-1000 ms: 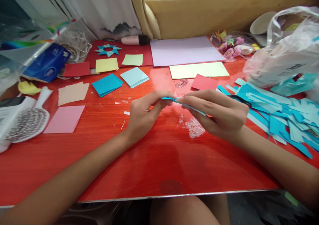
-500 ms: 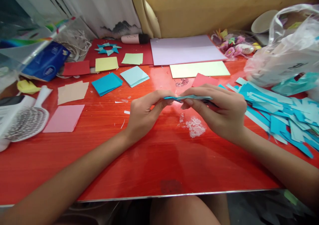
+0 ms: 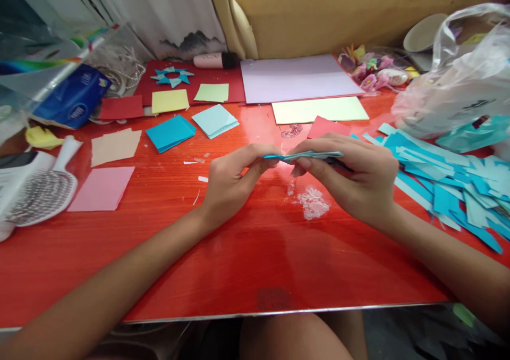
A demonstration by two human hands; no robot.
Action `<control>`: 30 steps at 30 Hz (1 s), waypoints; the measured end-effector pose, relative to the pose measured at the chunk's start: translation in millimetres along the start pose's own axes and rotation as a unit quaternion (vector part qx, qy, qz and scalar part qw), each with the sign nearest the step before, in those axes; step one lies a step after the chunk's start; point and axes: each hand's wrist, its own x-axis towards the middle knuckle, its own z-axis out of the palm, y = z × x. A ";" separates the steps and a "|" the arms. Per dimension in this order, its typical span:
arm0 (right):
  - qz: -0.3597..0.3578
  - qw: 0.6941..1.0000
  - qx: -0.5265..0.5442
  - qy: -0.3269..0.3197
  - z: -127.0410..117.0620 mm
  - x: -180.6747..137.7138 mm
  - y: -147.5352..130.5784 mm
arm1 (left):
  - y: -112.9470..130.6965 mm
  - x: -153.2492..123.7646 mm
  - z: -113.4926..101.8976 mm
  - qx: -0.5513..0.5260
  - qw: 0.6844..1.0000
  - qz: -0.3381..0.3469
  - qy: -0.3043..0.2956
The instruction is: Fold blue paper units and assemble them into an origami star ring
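Observation:
Both my hands meet above the middle of the red table [image 3: 239, 264] and pinch one folded piece of blue paper [image 3: 306, 156], seen edge-on and lying level. My left hand [image 3: 233, 182] grips its left end between thumb and fingers. My right hand [image 3: 354, 179] is closed over its right part. A dark object under my right fingers is mostly hidden.
Blue paper scraps [image 3: 438, 174] pile up at the right beside a plastic bag [image 3: 458, 78]. Stacks of blue squares [image 3: 171, 132] and pale blue squares [image 3: 215, 120], coloured sheets, a paper star [image 3: 172, 77], a hairbrush [image 3: 40, 190] and a tissue pack [image 3: 75, 97] lie left and behind.
The blue paper, first tilted down to the right, has been turned level in my right hand. My hands stay in the same place since half a second ago.

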 end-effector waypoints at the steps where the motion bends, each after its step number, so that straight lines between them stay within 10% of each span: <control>1: 0.000 1.000 0.001 0.002 0.0 0.0 0.1 | 0.0 0.0 -0.1 0.001 1.000 0.003 0.001; 30: -0.039 0.999 0.003 0.020 1.1 1.3 1.0 | -0.5 0.8 -0.3 0.013 1.000 0.018 0.002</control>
